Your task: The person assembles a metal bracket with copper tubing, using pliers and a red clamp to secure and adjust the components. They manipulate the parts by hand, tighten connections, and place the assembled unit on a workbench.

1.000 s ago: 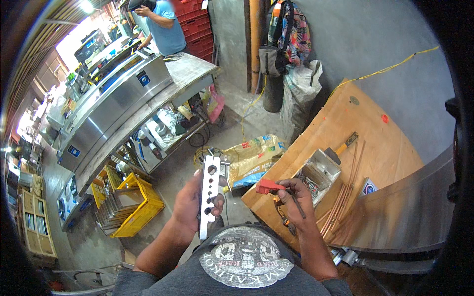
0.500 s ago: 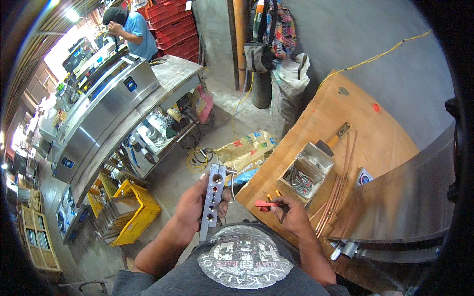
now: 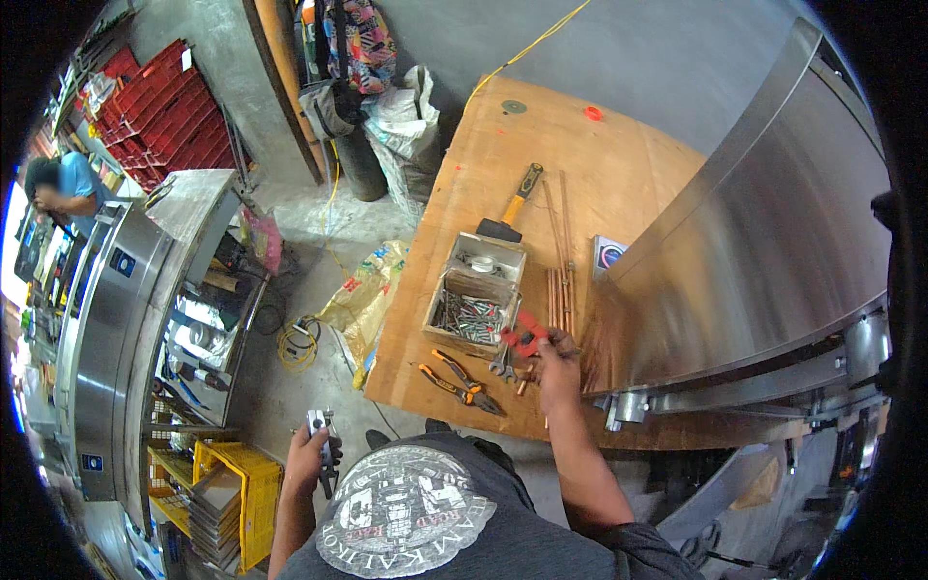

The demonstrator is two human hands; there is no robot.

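My left hand [image 3: 305, 462] is closed around a grey metal flaring bar [image 3: 317, 421], low beside my body and off the table. In my right hand [image 3: 559, 372] is a small red tool [image 3: 527, 335], possibly a tube cutter, over the plywood table. Just beneath it lie spanners [image 3: 503, 367], partly covered. Pliers with orange and black handles [image 3: 447, 379] lie to its left. A wooden box [image 3: 431, 327] with screws stands beyond, and thin copper tubes [image 3: 562, 290] lie to the right of the box.
A hammer [image 3: 501, 228] lies behind the box on the plywood table [image 3: 619, 159]. Large curved sheet metal [image 3: 735, 222] rises at the right. Leftward are a steel-topped bench [image 3: 106, 319], a yellow crate [image 3: 256, 522] and a person [image 3: 77, 184] at work.
My view has turned right toward the table. My left hand has lowered the flaring bar to my side, while my right hand has carried the red tool forward over the table near the box.
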